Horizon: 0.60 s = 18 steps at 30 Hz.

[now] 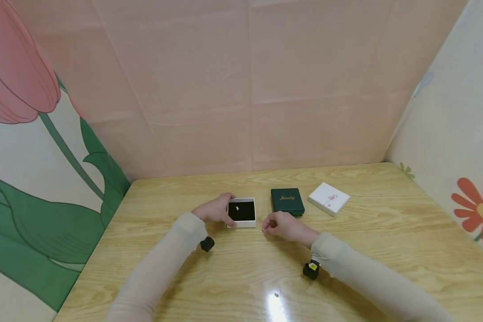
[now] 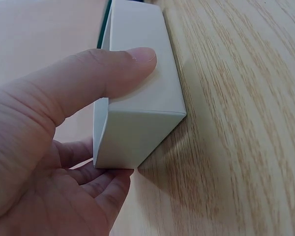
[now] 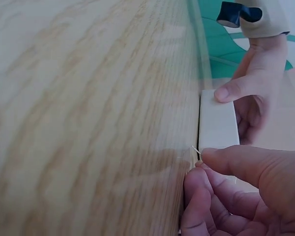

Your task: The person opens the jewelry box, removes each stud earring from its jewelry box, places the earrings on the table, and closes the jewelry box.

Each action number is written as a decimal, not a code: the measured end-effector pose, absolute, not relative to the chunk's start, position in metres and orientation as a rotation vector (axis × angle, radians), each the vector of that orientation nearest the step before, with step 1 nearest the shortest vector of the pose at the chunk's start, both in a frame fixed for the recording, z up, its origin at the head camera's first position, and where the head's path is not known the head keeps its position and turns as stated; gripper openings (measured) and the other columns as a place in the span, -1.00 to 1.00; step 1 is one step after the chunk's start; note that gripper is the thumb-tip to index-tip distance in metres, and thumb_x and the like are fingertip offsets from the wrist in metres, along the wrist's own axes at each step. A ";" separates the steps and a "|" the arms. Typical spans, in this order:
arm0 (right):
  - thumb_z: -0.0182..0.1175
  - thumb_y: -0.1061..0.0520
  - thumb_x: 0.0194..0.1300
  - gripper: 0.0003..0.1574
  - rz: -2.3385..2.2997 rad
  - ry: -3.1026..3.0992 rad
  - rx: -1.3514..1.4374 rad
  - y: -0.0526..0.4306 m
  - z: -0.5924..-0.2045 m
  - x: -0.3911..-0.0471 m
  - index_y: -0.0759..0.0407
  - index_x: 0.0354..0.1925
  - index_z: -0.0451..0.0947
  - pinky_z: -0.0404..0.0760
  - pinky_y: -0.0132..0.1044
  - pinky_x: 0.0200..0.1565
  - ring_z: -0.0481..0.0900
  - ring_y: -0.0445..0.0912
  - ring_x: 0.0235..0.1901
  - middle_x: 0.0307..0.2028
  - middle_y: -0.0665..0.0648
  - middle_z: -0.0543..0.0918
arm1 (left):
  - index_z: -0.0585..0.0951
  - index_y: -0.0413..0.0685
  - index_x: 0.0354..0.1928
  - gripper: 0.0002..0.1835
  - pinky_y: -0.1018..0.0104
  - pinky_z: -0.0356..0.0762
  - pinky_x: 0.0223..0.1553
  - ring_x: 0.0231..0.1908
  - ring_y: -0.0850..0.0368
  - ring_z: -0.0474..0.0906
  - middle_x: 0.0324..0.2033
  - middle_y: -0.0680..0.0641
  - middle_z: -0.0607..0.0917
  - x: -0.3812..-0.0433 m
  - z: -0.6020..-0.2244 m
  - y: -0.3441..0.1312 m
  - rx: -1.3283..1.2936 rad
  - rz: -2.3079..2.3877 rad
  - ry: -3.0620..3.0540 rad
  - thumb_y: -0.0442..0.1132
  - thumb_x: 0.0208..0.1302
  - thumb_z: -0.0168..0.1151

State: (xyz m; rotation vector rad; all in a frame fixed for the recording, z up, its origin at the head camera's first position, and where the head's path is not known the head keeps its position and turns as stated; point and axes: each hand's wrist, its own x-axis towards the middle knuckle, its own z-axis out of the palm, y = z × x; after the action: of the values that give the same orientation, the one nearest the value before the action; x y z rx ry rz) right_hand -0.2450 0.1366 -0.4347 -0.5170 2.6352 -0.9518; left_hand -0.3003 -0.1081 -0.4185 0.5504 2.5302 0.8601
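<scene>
My left hand (image 1: 215, 209) holds the left side of an open white jewelry box (image 1: 243, 224), thumb on its front wall and fingers behind. The box stands on the table, lined with a black pad (image 1: 247, 211). A small sparkling stud earring (image 1: 237, 208) sits on the pad, left of its middle. Just right of the box, low over the table, my right hand (image 1: 283, 226) pinches a tiny earring between thumb and index finger. Only the thin, pale pin of that earring (image 3: 195, 149) shows in the right wrist view; the fingertips hide the rest.
Behind my right hand lies a dark green box (image 1: 287, 200) with gold "Jewelry" lettering. A white lid (image 1: 329, 198) with a pink flower print lies further right. Near the front, a tiny object (image 1: 276, 294) lies by a light reflection on the wooden table (image 1: 233, 277).
</scene>
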 end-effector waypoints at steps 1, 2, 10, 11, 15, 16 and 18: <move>0.27 0.34 0.17 -0.93 -0.950 2.636 -0.507 0.137 -0.435 -0.245 0.23 -0.33 0.62 0.42 -0.38 -0.39 0.43 -0.19 -0.46 -0.48 -0.01 0.58 | 0.24 -0.15 0.33 -0.05 0.11 0.31 0.22 0.05 0.03 0.37 0.14 -0.10 0.39 -0.300 -0.418 -0.108 0.551 0.857 2.531 -0.22 -0.10 0.59; 0.28 0.33 0.17 -0.94 -0.947 2.637 -0.504 0.137 -0.435 -0.246 0.24 -0.33 0.62 0.42 -0.38 -0.40 0.43 -0.19 -0.47 -0.48 -0.01 0.58 | 0.24 -0.14 0.33 -0.05 0.11 0.31 0.22 0.05 0.03 0.36 0.14 -0.10 0.39 -0.300 -0.418 -0.108 0.551 0.857 2.531 -0.22 -0.10 0.59; 0.29 0.32 0.18 -0.95 -0.963 2.638 -0.489 0.136 -0.437 -0.246 0.22 -0.36 0.61 0.41 -0.38 -0.41 0.42 -0.19 -0.47 -0.49 0.00 0.57 | 0.24 -0.13 0.33 -0.06 0.12 0.33 0.20 0.04 0.03 0.37 0.14 -0.09 0.40 -0.300 -0.418 -0.108 0.555 0.854 2.530 -0.22 -0.09 0.58; 0.29 0.32 0.18 -0.95 -0.962 2.636 -0.485 0.136 -0.437 -0.247 0.22 -0.35 0.61 0.41 -0.37 -0.41 0.42 -0.19 -0.47 -0.48 0.00 0.57 | 0.24 -0.13 0.33 -0.06 0.12 0.34 0.20 0.04 0.03 0.37 0.14 -0.09 0.40 -0.300 -0.419 -0.108 0.555 0.854 2.530 -0.22 -0.09 0.58; 0.29 0.32 0.19 -0.95 -0.956 2.633 -0.469 0.136 -0.437 -0.247 0.24 -0.33 0.61 0.42 -0.37 -0.41 0.43 -0.19 -0.47 -0.47 0.01 0.57 | 0.25 -0.14 0.32 -0.07 0.12 0.33 0.20 0.04 0.03 0.37 0.12 -0.10 0.40 -0.301 -0.419 -0.107 0.558 0.858 2.532 -0.23 -0.10 0.58; 0.28 0.33 0.19 -0.95 -0.957 2.632 -0.467 0.136 -0.437 -0.246 0.23 -0.33 0.61 0.43 -0.36 -0.41 0.43 -0.18 -0.47 -0.47 0.01 0.57 | 0.25 -0.15 0.31 -0.07 0.12 0.33 0.21 0.04 0.03 0.37 0.12 -0.10 0.40 -0.301 -0.420 -0.107 0.562 0.860 2.533 -0.24 -0.10 0.58; 0.28 0.33 0.19 -0.94 -0.962 2.626 -0.457 0.135 -0.437 -0.246 0.22 -0.34 0.60 0.43 -0.36 -0.41 0.43 -0.18 -0.47 -0.47 0.01 0.57 | 0.25 -0.16 0.31 -0.07 0.12 0.32 0.21 0.04 0.02 0.37 0.12 -0.10 0.40 -0.301 -0.420 -0.107 0.563 0.865 2.532 -0.24 -0.11 0.58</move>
State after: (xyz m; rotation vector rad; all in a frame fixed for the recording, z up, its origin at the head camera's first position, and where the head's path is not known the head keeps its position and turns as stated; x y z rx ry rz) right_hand -0.2460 0.1355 -0.4374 -0.4573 2.6257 -0.9623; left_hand -0.3007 -0.1070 -0.4196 0.5625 2.5321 0.8646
